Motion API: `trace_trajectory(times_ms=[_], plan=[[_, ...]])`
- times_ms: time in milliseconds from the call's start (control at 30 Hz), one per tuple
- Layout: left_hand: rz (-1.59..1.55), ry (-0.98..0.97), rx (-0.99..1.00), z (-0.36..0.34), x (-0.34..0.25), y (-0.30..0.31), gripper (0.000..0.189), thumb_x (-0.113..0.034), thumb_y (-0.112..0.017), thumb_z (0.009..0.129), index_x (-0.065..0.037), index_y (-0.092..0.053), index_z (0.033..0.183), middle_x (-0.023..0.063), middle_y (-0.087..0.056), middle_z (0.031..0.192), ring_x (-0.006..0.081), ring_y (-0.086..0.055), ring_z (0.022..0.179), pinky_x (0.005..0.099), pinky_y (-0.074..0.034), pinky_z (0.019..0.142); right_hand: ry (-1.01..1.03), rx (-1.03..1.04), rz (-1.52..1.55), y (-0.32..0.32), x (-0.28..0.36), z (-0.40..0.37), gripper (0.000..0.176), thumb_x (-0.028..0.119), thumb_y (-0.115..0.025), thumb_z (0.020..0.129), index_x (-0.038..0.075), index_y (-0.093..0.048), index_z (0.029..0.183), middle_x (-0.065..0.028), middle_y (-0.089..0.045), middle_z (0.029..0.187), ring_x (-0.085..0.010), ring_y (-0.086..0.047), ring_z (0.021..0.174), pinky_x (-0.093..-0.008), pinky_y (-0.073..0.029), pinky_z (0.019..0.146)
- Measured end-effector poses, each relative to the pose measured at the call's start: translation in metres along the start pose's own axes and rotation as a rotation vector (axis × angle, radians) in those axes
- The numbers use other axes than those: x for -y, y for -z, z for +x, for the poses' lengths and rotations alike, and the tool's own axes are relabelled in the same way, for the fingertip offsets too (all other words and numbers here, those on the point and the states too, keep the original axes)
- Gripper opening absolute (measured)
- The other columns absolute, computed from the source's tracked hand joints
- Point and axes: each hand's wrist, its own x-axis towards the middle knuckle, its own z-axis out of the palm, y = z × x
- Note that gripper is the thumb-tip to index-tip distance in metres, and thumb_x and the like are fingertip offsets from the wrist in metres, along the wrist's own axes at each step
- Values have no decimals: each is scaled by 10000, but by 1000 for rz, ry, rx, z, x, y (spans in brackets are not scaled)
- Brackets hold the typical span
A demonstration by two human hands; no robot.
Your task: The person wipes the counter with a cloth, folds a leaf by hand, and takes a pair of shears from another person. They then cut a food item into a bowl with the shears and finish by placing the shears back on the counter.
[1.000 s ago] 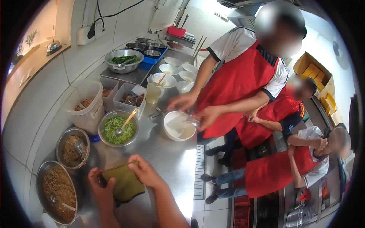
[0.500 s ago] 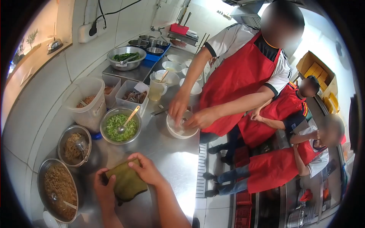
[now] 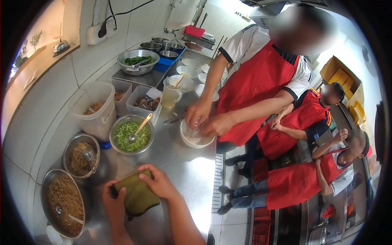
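An olive-green folded cloth [image 3: 139,198] with a dark edge rests on the steel counter in front of me. My left hand [image 3: 114,198] grips its left side, thumb on top and fingers at the far edge. On the upper right corner, my right hand [image 3: 159,181] has its thumb over the cloth and its fingers along the back edge. Closest to my hands are a steel bowl of chopped green onion [image 3: 132,134] with a ladle in it, and a smaller steel bowl [image 3: 81,156] of shredded food with a scoop.
A co-worker in a red apron [image 3: 257,85] works over a white bowl [image 3: 197,136]. On the left stands a large pan of minced food [image 3: 63,200]. Plastic tubs [image 3: 96,106], a jug [image 3: 169,94] and a bowl of greens [image 3: 138,62] line the wall. Two people stand behind.
My hands and the cloth stay nearly still as the view shifts slightly. The co-worker's fingers have moved over the white bowl, and a person at the back has raised a hand.
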Motion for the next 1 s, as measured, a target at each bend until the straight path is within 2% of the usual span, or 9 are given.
trace_trajectory(times_ms=[200, 300, 367, 400, 467, 700, 767, 867, 1000], plan=[[8, 15, 8, 0, -5, -2, 290, -1, -685, 852, -59, -591, 1121, 25, -574, 1083, 135, -540, 1036, 287, -422, 945, 8, -1, 53, -1, -6, 1, 238, 174, -684, 959, 104, -639, 1182, 36, -560, 793, -49, -477, 695, -229, -419, 628], [12, 9, 7, -1, -3, -2, 288, -8, -687, 851, -56, -590, 1118, 25, -572, 1082, 134, -538, 1034, 287, -423, 941, 0, -6, -28, 2, 1, -1, 239, 164, -686, 957, 106, -637, 1184, 38, -565, 806, -43, -476, 703, -222, -417, 630], [26, 5, 4, -1, -2, -2, 286, -12, -687, 850, -54, -589, 1116, 25, -570, 1080, 134, -536, 1032, 287, -423, 940, -28, 10, 57, 1, -5, 0, 243, 165, -687, 955, 107, -636, 1186, 34, -572, 829, -48, -475, 709, -223, -414, 633], [39, -6, 1, -1, -1, 0, 312, 19, -677, 825, -46, -593, 1118, 43, -576, 1094, 157, -541, 1058, 303, -416, 971, -28, 4, 53, 1, -1, 0, 243, 165, -687, 955, 107, -636, 1186, 34, -572, 829, -48, -475, 709, -223, -414, 633], [38, -16, 12, 2, 6, 5, 339, 51, -666, 800, -37, -597, 1120, 61, -582, 1109, 180, -546, 1085, 318, -409, 1003, -63, 34, 41, 0, 8, 0, 262, 161, -677, 958, 63, -617, 1193, -60, -655, 948, -120, -554, 838, -290, -473, 766], [137, -44, -9, 1, 1, 1, 294, -7, -664, 842, -46, -588, 1123, 41, -569, 1098, 161, -533, 1056, 309, -411, 975, -11, 9, -17, 2, 11, -1, 250, 149, -676, 956, 60, -613, 1181, -49, -661, 964, -123, -565, 870, -291, -475, 800], [134, -36, -7, 0, -2, -1, 296, -5, -665, 838, -43, -590, 1122, 43, -570, 1100, 162, -533, 1058, 311, -409, 979, -55, 33, -15, 2, 12, -1, 246, 145, -672, 958, 57, -610, 1179, -47, -664, 976, -128, -567, 879, -293, -476, 812], [79, -41, -19, -1, -5, -2, 285, -12, -667, 842, -42, -596, 1116, 43, -572, 1099, 164, -534, 1061, 309, -405, 982, -2, 24, 35, 1, 8, 0, 241, 141, -668, 961, 56, -607, 1178, -47, -657, 971, -124, -555, 864, -286, -469, 795], [131, -49, -2, 1, 1, 2, 282, -26, -676, 845, -45, -598, 1115, 41, -575, 1093, 164, -537, 1058, 307, -412, 971, -38, 35, 39, 0, 9, -1, 234, 139, -667, 963, 57, -607, 1174, -42, -641, 951, -117, -533, 842, -279, -461, 773]])
